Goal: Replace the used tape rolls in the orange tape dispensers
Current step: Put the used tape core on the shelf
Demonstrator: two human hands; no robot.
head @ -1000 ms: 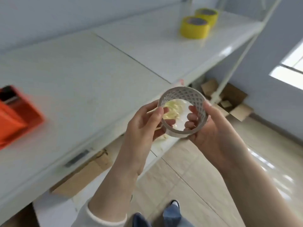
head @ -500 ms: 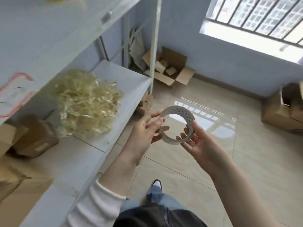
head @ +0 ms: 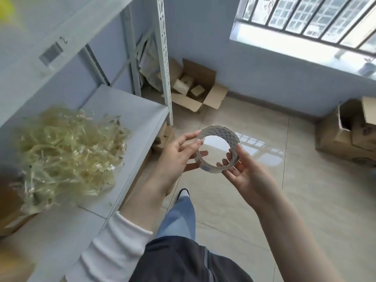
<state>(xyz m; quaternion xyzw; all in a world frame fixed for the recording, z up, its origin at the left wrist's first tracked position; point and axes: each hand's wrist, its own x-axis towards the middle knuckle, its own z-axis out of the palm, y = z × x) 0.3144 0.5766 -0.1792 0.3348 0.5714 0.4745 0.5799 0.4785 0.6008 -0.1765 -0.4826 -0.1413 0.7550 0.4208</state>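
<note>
An empty tape roll core, a thin white ring with a diamond pattern inside, hangs in the air over the tiled floor. My left hand pinches its left rim with thumb and fingers. My right hand holds its right and lower rim, fingertips inside the ring. No orange dispenser is in view. A yellow blur at the top left corner sits on the upper shelf.
A white metal rack stands at left; its lower shelf carries a heap of crumpled yellowish used tape. Open cardboard boxes lie by the far wall and at right. My leg and shoe are below.
My view has swung from the top shelf with the orange dispenser and yellow rolls down to the lower shelf and floor. Both hands keep hold of the empty core.
</note>
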